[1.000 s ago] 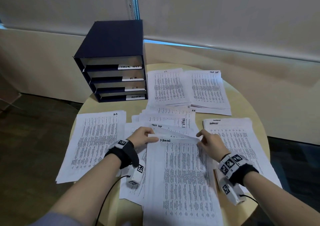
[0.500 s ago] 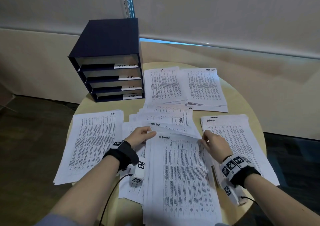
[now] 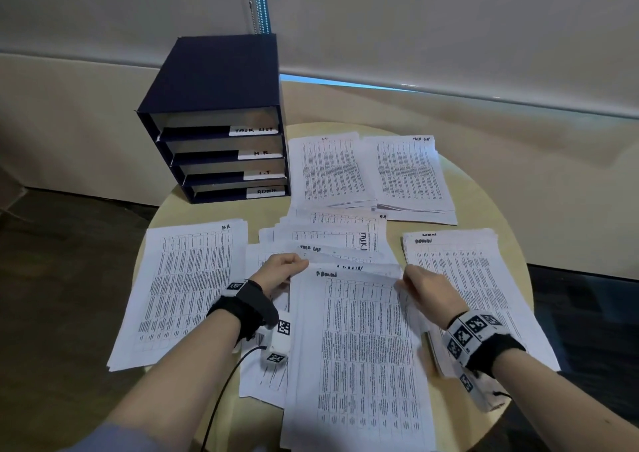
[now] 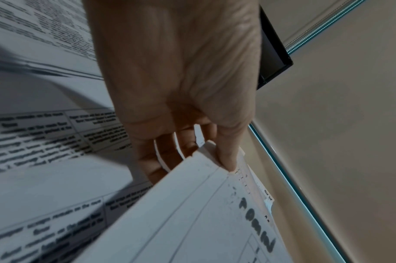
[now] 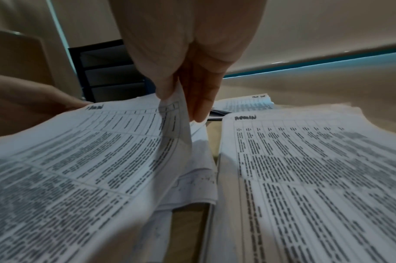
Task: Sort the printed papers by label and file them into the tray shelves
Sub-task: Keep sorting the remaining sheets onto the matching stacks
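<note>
**Papers held at both top corners**

Papers lay in piles across the round table [image 3: 484, 202], and the top sheet [image 3: 359, 330] of the middle pile, hand-marked "ADMIN", was held at its far edge by both hands. The left hand [image 3: 276, 271] pinched the top left corner, thumb above and fingers [image 4: 147, 160] curled under (the wrist view showed a few edges of paper between them, how many I could not tell). The right hand [image 3: 427, 287] pinched the top right corner, which curled upward between thumb and fingers [image 5: 201, 99].

Beside it on the right lay a second pile [image 3: 473, 278] also marked "ADMIN". On the left lay a pile marked "H.R" [image 3: 186, 285], and at the far side two more, marked "I.T" [image 3: 330, 171] and "TASK LIST" [image 3: 411, 171]. The sheets beneath the held one were mostly covered; only strips with labels showed. The print itself was too small and blurred to read.

The dark blue tray [image 3: 218, 81] stood at the table's far left, its four shelves labelled TASK LIST, H.R, I.T and ADMIN from the top down.
</note>
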